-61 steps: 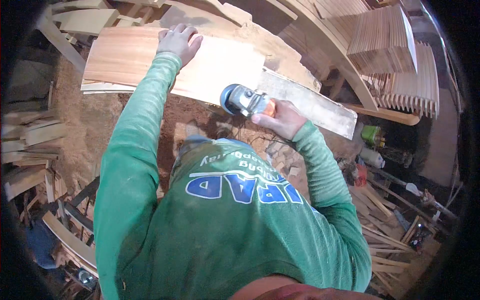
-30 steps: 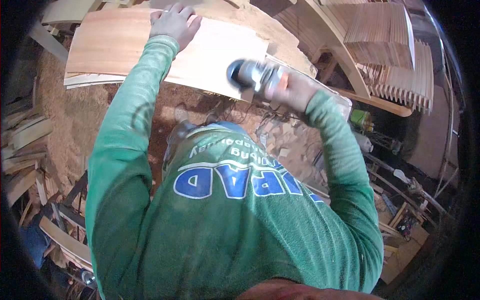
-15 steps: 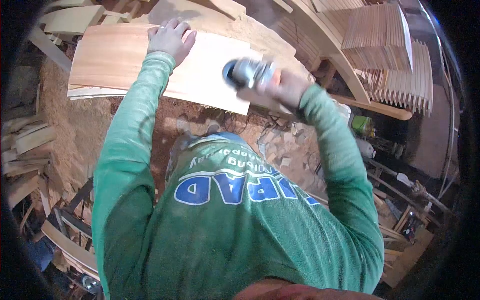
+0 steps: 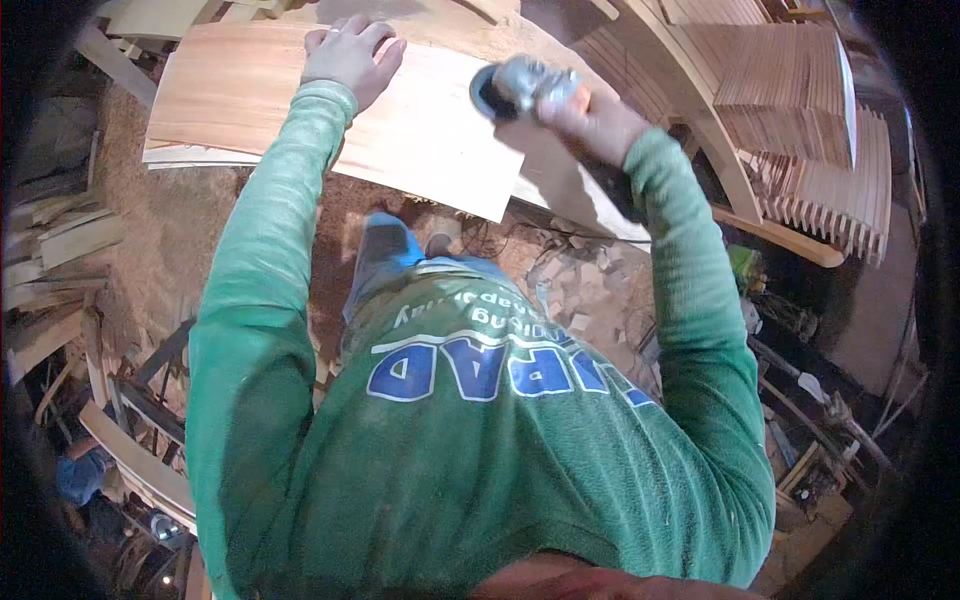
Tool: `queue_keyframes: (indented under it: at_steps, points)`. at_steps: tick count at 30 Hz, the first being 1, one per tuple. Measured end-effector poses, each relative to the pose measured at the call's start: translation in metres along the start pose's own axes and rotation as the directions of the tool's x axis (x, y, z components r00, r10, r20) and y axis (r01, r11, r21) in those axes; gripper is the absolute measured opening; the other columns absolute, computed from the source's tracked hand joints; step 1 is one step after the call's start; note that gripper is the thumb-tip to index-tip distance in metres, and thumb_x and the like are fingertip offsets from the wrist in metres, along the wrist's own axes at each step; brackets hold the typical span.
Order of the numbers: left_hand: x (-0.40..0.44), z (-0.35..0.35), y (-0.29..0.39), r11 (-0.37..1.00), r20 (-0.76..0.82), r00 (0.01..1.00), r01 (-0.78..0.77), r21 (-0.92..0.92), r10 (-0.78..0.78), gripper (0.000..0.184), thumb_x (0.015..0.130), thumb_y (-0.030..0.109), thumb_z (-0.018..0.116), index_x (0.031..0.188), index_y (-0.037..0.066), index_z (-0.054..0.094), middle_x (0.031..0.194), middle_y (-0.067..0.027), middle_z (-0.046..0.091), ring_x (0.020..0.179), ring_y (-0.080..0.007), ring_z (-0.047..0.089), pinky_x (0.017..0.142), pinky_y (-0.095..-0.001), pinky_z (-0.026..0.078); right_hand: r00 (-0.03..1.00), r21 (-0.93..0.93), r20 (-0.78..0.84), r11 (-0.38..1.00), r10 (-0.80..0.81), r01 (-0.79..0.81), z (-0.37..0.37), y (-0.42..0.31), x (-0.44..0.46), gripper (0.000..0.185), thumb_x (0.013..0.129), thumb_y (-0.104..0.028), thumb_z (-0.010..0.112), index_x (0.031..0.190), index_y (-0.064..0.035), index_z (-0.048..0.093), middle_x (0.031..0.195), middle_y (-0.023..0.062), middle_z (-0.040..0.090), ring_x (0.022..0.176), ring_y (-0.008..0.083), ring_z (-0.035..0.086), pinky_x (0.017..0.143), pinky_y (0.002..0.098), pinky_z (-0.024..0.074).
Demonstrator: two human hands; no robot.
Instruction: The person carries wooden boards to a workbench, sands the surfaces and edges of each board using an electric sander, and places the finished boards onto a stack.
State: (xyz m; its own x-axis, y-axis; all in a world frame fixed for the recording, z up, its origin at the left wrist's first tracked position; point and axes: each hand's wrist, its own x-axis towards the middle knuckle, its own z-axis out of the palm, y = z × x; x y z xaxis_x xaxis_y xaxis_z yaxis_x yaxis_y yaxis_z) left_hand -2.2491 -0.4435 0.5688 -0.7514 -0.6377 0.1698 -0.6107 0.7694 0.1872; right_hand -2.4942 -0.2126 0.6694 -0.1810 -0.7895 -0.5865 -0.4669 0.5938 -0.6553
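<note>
My left hand (image 4: 353,62) lies on top of a pale curved wooden panel (image 4: 240,95), its fingers apart and pointing to the far edge. My right hand (image 4: 597,122), smeared by motion, is wrapped round a power sander (image 4: 525,88) with a dark round head. The sander is over the right end of the panel; whether it touches the wood I cannot tell. Beneath the panel's left end another thin board (image 4: 200,157) shows its edge. A grey board (image 4: 565,185) lies under the panel's right end, partly in shadow.
Stacked slatted wooden pieces (image 4: 790,95) stand at the upper right beside a curved beam (image 4: 700,140). Wood offcuts (image 4: 75,240) are piled at the left. Small blocks (image 4: 580,280) litter the floor. Part of another person (image 4: 85,475) shows at the lower left.
My right hand has moved the sander from the panel's near edge up and away from my body, toward its far right. My left hand stays on the panel. The camera view has shifted slightly.
</note>
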Motion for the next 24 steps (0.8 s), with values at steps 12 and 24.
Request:
queue_keyframes:
  at_steps: [12, 24]
  points:
    - [0.005, -0.003, 0.002, 0.998, 0.042, 0.999, -0.007, -0.067, 0.01, 0.037, 0.098, 0.046, 0.055, 0.116, 0.018, 0.07, 0.122, -0.0086, 0.066, 0.117, -0.0298, 0.062, 0.108, -0.051, 0.034, 0.995, -0.069, -0.01, 0.992, 0.101, -0.101, 0.031, -0.008, -0.023, 0.086, 0.076, -0.074, 0.071, 0.129, -0.0058, 0.066, 0.119, 0.018, 0.072, 0.111, 0.0289, 0.068, 0.099, 0.0398, 0.0514]
    - [0.017, -0.004, -0.017, 0.973, 0.154, 0.972, -0.152, -0.176, 0.18, 0.045, 0.093, 0.055, 0.06, 0.118, 0.018, 0.071, 0.122, -0.0086, 0.065, 0.117, -0.0265, 0.06, 0.106, -0.0519, 0.031, 0.974, 0.083, 0.061, 0.971, 0.218, -0.223, 0.109, -0.037, -0.094, 0.075, 0.08, -0.06, 0.077, 0.132, -0.0064, 0.064, 0.123, 0.0153, 0.07, 0.116, 0.0258, 0.065, 0.103, 0.0388, 0.0487]
